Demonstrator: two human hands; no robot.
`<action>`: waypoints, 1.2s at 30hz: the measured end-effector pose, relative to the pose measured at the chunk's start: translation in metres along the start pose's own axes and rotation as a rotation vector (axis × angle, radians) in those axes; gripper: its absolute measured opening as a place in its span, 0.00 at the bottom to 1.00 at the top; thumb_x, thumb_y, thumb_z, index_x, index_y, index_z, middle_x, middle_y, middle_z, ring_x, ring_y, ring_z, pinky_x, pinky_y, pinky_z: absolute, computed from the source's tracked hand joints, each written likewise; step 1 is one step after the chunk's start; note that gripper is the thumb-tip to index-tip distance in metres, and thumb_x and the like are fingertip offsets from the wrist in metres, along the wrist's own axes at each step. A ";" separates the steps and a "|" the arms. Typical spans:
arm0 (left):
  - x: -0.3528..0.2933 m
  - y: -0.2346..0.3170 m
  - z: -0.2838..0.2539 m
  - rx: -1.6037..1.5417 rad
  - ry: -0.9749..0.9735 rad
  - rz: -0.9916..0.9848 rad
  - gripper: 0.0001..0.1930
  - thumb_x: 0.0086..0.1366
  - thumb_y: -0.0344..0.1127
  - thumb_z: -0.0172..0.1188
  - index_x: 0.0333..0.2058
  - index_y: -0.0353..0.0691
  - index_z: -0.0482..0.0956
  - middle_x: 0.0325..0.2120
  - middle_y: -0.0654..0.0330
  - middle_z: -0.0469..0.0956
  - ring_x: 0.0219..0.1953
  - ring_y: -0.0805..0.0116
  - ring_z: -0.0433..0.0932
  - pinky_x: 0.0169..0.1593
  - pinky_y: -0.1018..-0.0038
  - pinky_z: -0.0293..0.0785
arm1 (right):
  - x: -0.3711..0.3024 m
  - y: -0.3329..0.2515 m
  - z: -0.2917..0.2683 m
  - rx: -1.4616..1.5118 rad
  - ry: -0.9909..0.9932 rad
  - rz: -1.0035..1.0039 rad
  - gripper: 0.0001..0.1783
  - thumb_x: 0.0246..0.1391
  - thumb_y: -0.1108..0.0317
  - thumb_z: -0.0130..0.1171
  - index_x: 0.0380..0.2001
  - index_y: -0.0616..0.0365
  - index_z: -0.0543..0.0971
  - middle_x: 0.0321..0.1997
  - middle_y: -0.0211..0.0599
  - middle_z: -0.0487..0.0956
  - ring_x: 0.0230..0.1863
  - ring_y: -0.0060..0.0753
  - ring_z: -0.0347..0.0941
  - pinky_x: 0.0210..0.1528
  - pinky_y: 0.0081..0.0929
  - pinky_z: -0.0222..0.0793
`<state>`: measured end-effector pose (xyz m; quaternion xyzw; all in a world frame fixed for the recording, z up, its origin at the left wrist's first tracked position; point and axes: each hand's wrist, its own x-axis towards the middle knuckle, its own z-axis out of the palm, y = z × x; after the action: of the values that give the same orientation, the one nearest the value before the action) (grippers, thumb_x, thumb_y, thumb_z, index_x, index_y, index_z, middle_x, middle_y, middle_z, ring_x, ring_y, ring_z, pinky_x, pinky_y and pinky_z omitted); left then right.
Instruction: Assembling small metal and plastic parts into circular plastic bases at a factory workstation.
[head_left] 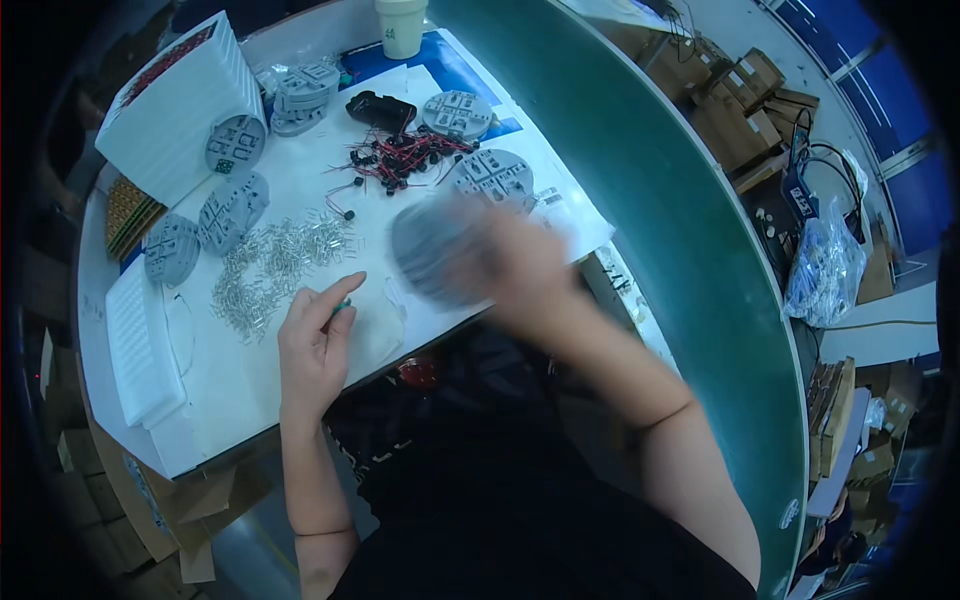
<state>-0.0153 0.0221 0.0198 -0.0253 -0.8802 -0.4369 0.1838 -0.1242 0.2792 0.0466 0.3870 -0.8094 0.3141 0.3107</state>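
Observation:
My right hand, smeared by motion, grips a round grey disc over the table's front edge. Further left, my left hand pinches a small green part between thumb and fingers; most of it is hidden. Beyond that hand lies a spread pile of small bent silvery metal pins. Behind the blurred disc rests another grey disc with raised dark and light blocks. A tangle of small black round parts with red wires sits at the middle back.
More grey discs lie at left and back. A stack of white trays leans at the back left; one white tray lies nearer. A pale cup and a black object stand behind. To the right curves a green belt.

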 end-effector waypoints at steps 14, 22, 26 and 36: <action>-0.019 -0.035 -0.009 -0.165 0.100 -0.266 0.08 0.67 0.25 0.68 0.45 0.34 0.89 0.35 0.61 0.84 0.32 0.78 0.75 0.37 0.80 0.70 | -0.021 0.225 -0.130 -0.282 -0.147 0.508 0.15 0.58 0.65 0.72 0.48 0.54 0.88 0.46 0.41 0.87 0.43 0.39 0.83 0.49 0.36 0.78; -0.020 -0.031 -0.010 -0.197 0.072 -0.193 0.11 0.65 0.26 0.70 0.46 0.36 0.89 0.37 0.60 0.85 0.35 0.74 0.77 0.41 0.78 0.71 | 0.034 0.119 -0.057 -0.038 -0.640 0.194 0.07 0.54 0.72 0.72 0.38 0.57 0.87 0.35 0.38 0.84 0.38 0.39 0.82 0.40 0.33 0.76; -0.026 -0.021 -0.022 -0.137 0.132 -0.087 0.22 0.58 0.30 0.76 0.53 0.39 0.86 0.44 0.58 0.84 0.44 0.67 0.80 0.48 0.73 0.75 | 0.054 0.096 -0.058 0.110 -0.571 0.175 0.05 0.53 0.74 0.71 0.34 0.58 0.86 0.35 0.38 0.83 0.37 0.45 0.81 0.39 0.35 0.77; -0.010 -0.019 -0.005 -0.024 -0.115 -0.019 0.47 0.44 0.42 0.85 0.65 0.42 0.76 0.59 0.51 0.76 0.58 0.51 0.78 0.63 0.61 0.75 | 0.065 0.022 0.059 0.394 -0.774 0.281 0.07 0.57 0.73 0.66 0.39 0.60 0.85 0.35 0.38 0.86 0.36 0.41 0.83 0.39 0.33 0.76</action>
<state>-0.0080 0.0079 0.0046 -0.0441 -0.8843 -0.4468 0.1284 -0.1906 0.2178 0.0527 0.4141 -0.8354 0.3332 -0.1397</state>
